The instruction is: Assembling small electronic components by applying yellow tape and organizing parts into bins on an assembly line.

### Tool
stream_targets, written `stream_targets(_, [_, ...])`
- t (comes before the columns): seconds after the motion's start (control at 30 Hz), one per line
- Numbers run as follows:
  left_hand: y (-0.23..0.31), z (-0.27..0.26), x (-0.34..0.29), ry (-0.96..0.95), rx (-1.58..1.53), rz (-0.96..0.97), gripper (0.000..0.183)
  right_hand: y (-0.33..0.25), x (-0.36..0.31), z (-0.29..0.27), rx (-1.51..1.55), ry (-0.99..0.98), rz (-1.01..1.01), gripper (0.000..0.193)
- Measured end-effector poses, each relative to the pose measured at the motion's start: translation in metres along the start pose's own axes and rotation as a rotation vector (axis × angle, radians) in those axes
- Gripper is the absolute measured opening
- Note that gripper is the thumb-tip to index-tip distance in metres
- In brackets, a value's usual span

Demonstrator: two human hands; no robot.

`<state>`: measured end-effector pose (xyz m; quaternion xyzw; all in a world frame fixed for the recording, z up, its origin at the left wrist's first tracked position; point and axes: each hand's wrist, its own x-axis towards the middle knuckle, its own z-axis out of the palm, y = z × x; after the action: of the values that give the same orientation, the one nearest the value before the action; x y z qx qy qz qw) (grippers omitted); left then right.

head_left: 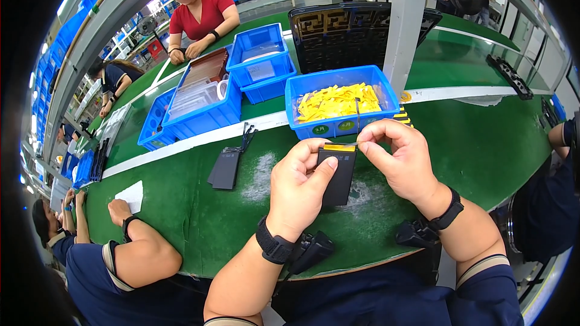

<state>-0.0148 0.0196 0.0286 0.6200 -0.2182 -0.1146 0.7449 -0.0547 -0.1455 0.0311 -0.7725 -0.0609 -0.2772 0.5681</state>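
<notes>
My left hand (295,188) grips a flat black battery pack (338,184), its thumb on the front face and its fingers behind. The pack is held upright above the green table, with a yellow strip (339,148) along its top edge. At the top right corner, my right hand (403,160) pinches the end of a thin dark lead (351,143) between thumb and forefinger. Just beyond both hands stands a blue bin (338,131) heaped with small yellow pieces (338,101). Two similar black packs (226,169) with leads lie to the left on the table.
Blue bins (205,121) with sheets and brown pieces stand back left, beside stacked blue bins (260,63). A black patterned tray (338,33) and a grey post (403,30) rise behind. Co-workers sit left, right and across; one's hand (119,211) rests near white paper (131,196).
</notes>
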Motion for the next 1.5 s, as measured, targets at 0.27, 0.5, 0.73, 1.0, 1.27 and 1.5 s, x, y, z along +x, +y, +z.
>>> stream_targets(0.27, [-0.001,-0.0015,0.0008,-0.005,0.026,-0.006,0.023,-0.0012,0.0001,-0.0007,-0.022,0.008,-0.019,0.006])
stream_targets(0.5, [-0.002,-0.0024,0.001,-0.003,0.001,-0.007,0.023,-0.0051,-0.0003,0.0002,-0.054,-0.007,-0.02,0.006])
stream_targets(0.73, [-0.0047,0.0,-0.0005,0.027,0.149,0.094,0.02,-0.0015,0.002,-0.0056,0.161,-0.134,0.227,0.005])
stream_targets(1.0, [-0.0021,-0.0001,-0.0011,0.027,0.496,0.267,0.019,0.0004,0.0028,-0.0067,0.321,-0.225,0.348,0.004])
stream_targets(1.27, [-0.0035,0.0003,-0.001,0.058,0.354,0.207,0.02,-0.0025,-0.0009,0.0011,-0.041,-0.035,0.046,0.004])
stream_targets(1.5, [-0.0041,0.0022,-0.0017,0.065,0.504,0.292,0.02,-0.0082,-0.0011,0.0019,-0.198,-0.043,-0.051,0.004])
